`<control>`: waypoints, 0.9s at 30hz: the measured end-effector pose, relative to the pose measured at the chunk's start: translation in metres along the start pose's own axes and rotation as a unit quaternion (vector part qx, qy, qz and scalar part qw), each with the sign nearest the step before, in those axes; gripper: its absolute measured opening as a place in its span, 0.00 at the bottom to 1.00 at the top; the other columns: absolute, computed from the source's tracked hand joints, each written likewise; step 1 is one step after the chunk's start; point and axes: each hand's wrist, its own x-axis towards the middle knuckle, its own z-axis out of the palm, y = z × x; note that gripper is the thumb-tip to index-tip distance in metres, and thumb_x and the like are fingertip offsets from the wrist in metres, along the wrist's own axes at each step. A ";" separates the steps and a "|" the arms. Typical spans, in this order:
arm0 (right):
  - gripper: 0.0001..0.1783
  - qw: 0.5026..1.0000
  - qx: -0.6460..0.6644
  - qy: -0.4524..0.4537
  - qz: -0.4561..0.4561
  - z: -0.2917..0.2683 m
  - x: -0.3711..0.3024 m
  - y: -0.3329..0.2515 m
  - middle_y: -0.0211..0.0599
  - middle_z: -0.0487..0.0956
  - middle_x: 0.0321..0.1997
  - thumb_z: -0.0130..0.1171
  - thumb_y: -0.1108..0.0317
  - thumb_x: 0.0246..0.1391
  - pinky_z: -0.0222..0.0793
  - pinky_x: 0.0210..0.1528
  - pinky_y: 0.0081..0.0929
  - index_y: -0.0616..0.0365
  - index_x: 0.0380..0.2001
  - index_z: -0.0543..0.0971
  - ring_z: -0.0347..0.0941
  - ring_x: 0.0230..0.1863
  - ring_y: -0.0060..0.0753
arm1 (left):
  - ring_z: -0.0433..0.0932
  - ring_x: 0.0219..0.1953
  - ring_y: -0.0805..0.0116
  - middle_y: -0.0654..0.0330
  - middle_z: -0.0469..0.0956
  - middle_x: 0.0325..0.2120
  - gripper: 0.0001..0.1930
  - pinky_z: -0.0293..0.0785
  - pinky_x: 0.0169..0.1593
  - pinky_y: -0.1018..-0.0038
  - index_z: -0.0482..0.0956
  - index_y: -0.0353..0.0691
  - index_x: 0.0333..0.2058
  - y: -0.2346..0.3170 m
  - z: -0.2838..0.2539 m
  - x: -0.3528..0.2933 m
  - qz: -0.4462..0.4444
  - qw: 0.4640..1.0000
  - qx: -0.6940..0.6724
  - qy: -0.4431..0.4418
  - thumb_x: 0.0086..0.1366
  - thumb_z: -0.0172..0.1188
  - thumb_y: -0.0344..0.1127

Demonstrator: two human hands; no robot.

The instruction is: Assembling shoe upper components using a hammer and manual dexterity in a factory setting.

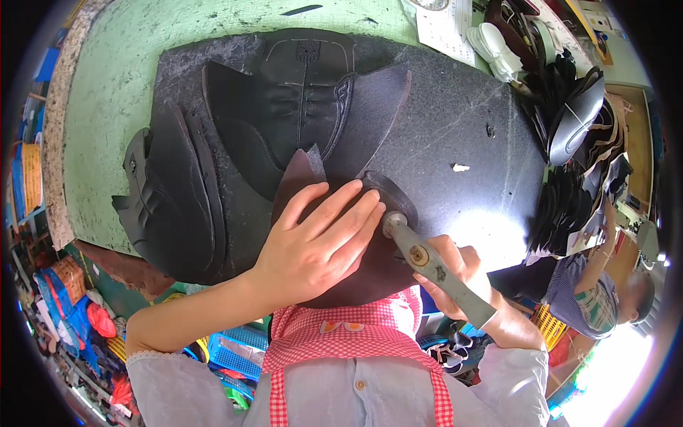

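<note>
A black leather shoe upper [304,92] lies spread on the dark slab [455,107], its two side flaps standing out left and right. My left hand [324,238] rests flat on its near part, fingers stretched out and close together. My right hand [459,274] is wrapped round the handle of a hammer [445,274], whose grey metal head hides most of the handle. The round hammer face is just right of my left fingertips, over the curved edge of the black leather. Whether it touches the leather I cannot tell.
Stacked black uppers [174,199] sit on the slab's left. Along the right edge are piles of dark leather pieces [562,206] and a white bundle [494,50]. A small white scrap [460,168] lies on the slab. Another person [597,285] is at the far right.
</note>
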 end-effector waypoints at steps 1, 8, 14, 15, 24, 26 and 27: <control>0.16 1.000 -0.012 0.000 -0.009 0.001 0.001 0.000 0.44 0.77 0.25 0.63 0.67 0.60 0.70 0.23 0.34 0.68 0.44 0.73 0.77 0.20 0.48 | 0.74 0.60 0.63 0.61 0.76 0.57 0.24 0.66 0.61 0.60 0.82 0.39 0.51 -0.001 0.001 -0.001 0.002 1.000 0.000 -0.003 0.53 0.67 0.34; 0.15 0.998 -0.068 -0.007 0.007 0.013 0.008 -0.009 0.46 0.76 0.27 0.65 0.73 0.57 0.70 0.19 0.32 0.69 0.43 0.73 0.77 0.20 0.46 | 0.73 0.61 0.62 0.61 0.76 0.58 0.27 0.64 0.62 0.58 0.80 0.37 0.53 -0.003 0.000 -0.003 -0.015 0.999 -0.030 -0.015 0.52 0.67 0.34; 0.13 0.995 -0.033 0.095 0.014 0.000 0.017 -0.010 0.44 0.78 0.27 0.59 0.67 0.65 0.73 0.26 0.34 0.65 0.47 0.72 0.78 0.22 0.42 | 0.74 0.60 0.59 0.59 0.77 0.56 0.30 0.64 0.63 0.57 0.75 0.38 0.55 -0.004 -0.002 -0.002 -0.025 0.998 -0.050 -0.002 0.51 0.70 0.34; 0.15 0.994 -0.017 0.105 0.031 -0.007 0.014 -0.011 0.41 0.77 0.25 0.58 0.67 0.66 0.71 0.25 0.32 0.67 0.49 0.73 0.76 0.21 0.37 | 0.75 0.60 0.59 0.59 0.77 0.56 0.31 0.64 0.63 0.57 0.74 0.38 0.56 -0.004 -0.001 -0.003 -0.033 0.997 -0.063 -0.006 0.51 0.71 0.34; 0.12 0.993 -0.030 0.102 -0.046 0.001 0.012 -0.018 0.48 0.73 0.27 0.59 0.72 0.64 0.68 0.24 0.33 0.65 0.47 0.72 0.76 0.22 0.52 | 0.73 0.62 0.54 0.56 0.74 0.58 0.27 0.64 0.62 0.53 0.72 0.42 0.49 -0.006 -0.003 -0.002 0.003 0.998 -0.057 0.014 0.50 0.74 0.34; 0.11 0.990 -0.018 0.134 -0.047 0.006 0.012 -0.011 0.47 0.72 0.26 0.60 0.71 0.64 0.68 0.26 0.33 0.64 0.45 0.72 0.75 0.23 0.51 | 0.70 0.64 0.51 0.52 0.72 0.60 0.27 0.64 0.63 0.51 0.73 0.42 0.48 0.000 -0.011 -0.001 0.015 1.000 -0.020 -0.011 0.50 0.74 0.39; 0.11 0.984 -0.023 0.168 -0.063 0.004 0.010 -0.005 0.45 0.73 0.26 0.60 0.70 0.64 0.68 0.26 0.32 0.63 0.45 0.73 0.75 0.23 0.48 | 0.64 0.68 0.45 0.46 0.65 0.65 0.33 0.59 0.67 0.45 0.74 0.42 0.54 0.006 -0.018 -0.005 0.001 0.997 -0.051 -0.056 0.51 0.73 0.48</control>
